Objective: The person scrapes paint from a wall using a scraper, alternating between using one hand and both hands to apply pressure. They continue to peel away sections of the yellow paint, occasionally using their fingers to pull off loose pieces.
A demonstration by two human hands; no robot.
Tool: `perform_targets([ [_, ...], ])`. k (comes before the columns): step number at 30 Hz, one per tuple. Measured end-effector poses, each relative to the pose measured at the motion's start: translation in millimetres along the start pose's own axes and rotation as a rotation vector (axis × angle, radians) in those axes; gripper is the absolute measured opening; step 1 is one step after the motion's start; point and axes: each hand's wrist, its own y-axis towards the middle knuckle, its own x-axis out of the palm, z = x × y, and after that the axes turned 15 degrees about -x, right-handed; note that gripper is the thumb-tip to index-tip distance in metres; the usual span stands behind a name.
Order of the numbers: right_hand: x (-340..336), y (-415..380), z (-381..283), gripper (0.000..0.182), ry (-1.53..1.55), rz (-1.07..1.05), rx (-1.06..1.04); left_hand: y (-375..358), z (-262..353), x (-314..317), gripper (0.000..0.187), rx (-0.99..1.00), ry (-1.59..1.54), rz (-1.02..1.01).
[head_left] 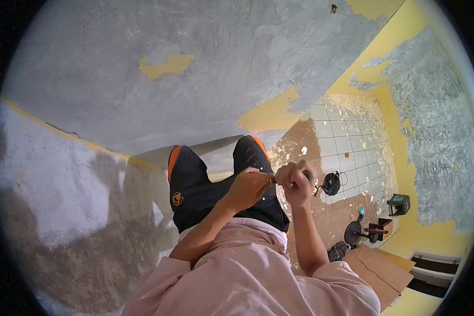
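Head view: tool (pixel 273 178) between both hands (pixel 274 184).

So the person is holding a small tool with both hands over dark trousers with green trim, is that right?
Not quite: the head view shows the trim on the dark trousers is orange, not green. Both the left hand and right hand do grip the small tool.

Both bare forearms raised from pink sleeves, left hand (pixel 249 185) curled with fingertips pinched toward the right, right hand (pixel 295 181) closed in a fist just beside it, knuckles nearly touching, elbows bent
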Motion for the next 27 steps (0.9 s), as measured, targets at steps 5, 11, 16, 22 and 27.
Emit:
perform_targets([
  [5, 59, 57, -5, 0.01, -0.598, -0.676, -0.546, -14, 0, -9, 0.031, -0.201, -0.207, 0.468],
  [11, 39, 96, 91, 0.013, -0.872, -0.979, -0.658, -46, -35, -35, 0.025, -0.344, -0.365, 0.602],
  [16, 65, 94, 82, 0.016, -0.576, -0.974, -0.733, -66, -36, -49, 0.019, -0.639, -0.429, 0.562],
  [22, 54, 104, 107, 0.018, -0.762, -1.061, -0.721, -66, -44, -40, 0.02, -0.681, -0.567, 0.539],
  [27, 29, 100, 119, 0.016, -0.752, -1.029, -0.699, -61, -42, -41, 0.021, -0.684, -0.511, 0.436],
])
